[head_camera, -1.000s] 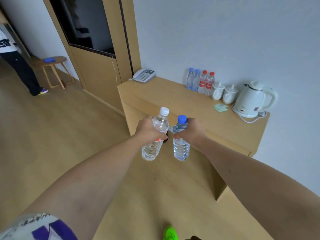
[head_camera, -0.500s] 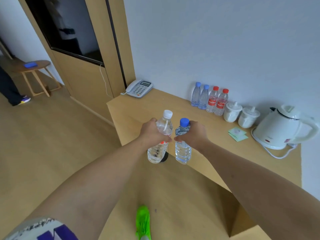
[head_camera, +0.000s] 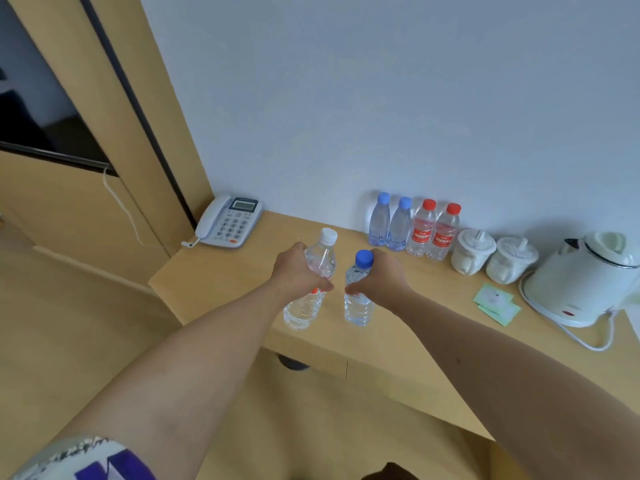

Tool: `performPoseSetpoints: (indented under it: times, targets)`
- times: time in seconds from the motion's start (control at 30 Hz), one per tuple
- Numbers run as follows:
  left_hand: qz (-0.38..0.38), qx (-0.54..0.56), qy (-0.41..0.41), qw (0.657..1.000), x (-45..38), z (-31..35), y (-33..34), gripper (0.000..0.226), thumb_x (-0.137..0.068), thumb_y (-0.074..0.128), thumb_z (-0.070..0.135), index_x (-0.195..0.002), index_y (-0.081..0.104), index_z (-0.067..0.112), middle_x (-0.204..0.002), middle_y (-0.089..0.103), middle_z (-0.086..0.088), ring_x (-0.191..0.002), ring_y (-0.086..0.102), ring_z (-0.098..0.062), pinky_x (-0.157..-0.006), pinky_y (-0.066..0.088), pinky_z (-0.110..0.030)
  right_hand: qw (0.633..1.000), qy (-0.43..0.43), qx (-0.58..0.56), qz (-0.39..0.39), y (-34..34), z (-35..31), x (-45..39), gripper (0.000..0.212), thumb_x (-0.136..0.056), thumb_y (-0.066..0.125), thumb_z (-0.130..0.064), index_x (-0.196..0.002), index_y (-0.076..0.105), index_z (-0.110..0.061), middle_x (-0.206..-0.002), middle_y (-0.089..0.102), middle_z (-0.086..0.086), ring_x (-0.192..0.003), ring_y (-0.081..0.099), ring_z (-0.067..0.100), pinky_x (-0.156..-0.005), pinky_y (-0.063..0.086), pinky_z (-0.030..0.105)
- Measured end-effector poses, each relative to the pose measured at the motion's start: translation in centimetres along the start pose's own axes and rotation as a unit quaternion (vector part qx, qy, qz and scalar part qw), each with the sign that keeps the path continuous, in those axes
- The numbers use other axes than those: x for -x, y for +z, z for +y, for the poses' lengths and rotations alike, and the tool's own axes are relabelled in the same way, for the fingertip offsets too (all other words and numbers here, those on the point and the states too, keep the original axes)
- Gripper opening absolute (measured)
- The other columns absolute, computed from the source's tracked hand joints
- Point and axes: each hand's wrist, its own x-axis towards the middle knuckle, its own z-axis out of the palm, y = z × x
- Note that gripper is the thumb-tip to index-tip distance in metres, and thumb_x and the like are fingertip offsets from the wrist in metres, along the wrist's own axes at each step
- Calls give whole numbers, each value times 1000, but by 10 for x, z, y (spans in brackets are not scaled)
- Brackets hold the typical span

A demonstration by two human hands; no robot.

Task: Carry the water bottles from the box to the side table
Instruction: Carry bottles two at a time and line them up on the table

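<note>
Your left hand (head_camera: 297,271) grips a clear white-capped bottle (head_camera: 311,292) with a red label, print unreadable. Your right hand (head_camera: 380,276) grips a clear blue-capped bottle (head_camera: 358,299). Both are held over the side table (head_camera: 408,327). Four bottles (head_camera: 414,226) stand against the wall; their label text is illegible.

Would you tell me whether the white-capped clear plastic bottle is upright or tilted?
Tilted: the white-capped clear plastic bottle leans, cap rightward, gripped by the left hand.
</note>
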Motion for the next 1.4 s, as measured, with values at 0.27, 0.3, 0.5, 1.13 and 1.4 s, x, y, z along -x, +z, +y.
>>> performPoseSetpoints:
  times: [0.27, 0.3, 0.5, 1.13, 1.4]
  targets:
    - [-23, -28, 15, 999, -115, -3, 6, 75, -44, 96, 35, -107, 56, 26, -96, 63, 12, -86, 63, -13, -70, 53, -30, 999, -13, 51, -11, 8, -8, -112, 47, -54, 93, -19, -79, 53, -14, -78, 53, 1, -68, 49, 18, -54, 39, 27]
    - [-21, -30, 17, 999, -129, -3, 7, 75, -45, 96, 34, -108, 57, 27, -98, 64, 12, -89, 63, -14, -73, 53, -31, 999, -15, 51, -8, 8, -8, -128, 49, -55, 93, -19, -87, 55, -14, -84, 55, 1, -73, 52, 18, -56, 40, 27]
    - [-19, -43, 17, 999, -191, 3, 12, 76, -46, 96, 29, -113, 59, 28, -103, 64, 10, -95, 61, -17, -80, 54, -33, 999, -24, 36, 5, 5, -5, -189, 69, -57, 92, -17, -110, 47, -21, -89, 52, -6, -82, 54, 19, -56, 37, 26]
    - [-82, -54, 108, 989, -315, 22, 40, 72, -59, 90, 21, -121, 55, 14, -107, 63, 2, -97, 58, -21, -75, 42, -26, 941, -39, 314, 121, -5, -26, -274, 52, -68, 80, -15, -115, 57, -14, -110, 52, 5, -96, 45, 23, -78, 38, 28]
    - [-73, -14, 159, 984, -327, 18, 46, 70, -58, 89, 11, -119, 55, 13, -123, 52, -7, -98, 41, -11, -74, 28, -14, 924, 8, 347, 162, -5, -30, -273, 48, -71, 78, -16, -114, 56, -15, -109, 56, 4, -99, 46, 25, -78, 36, 30]
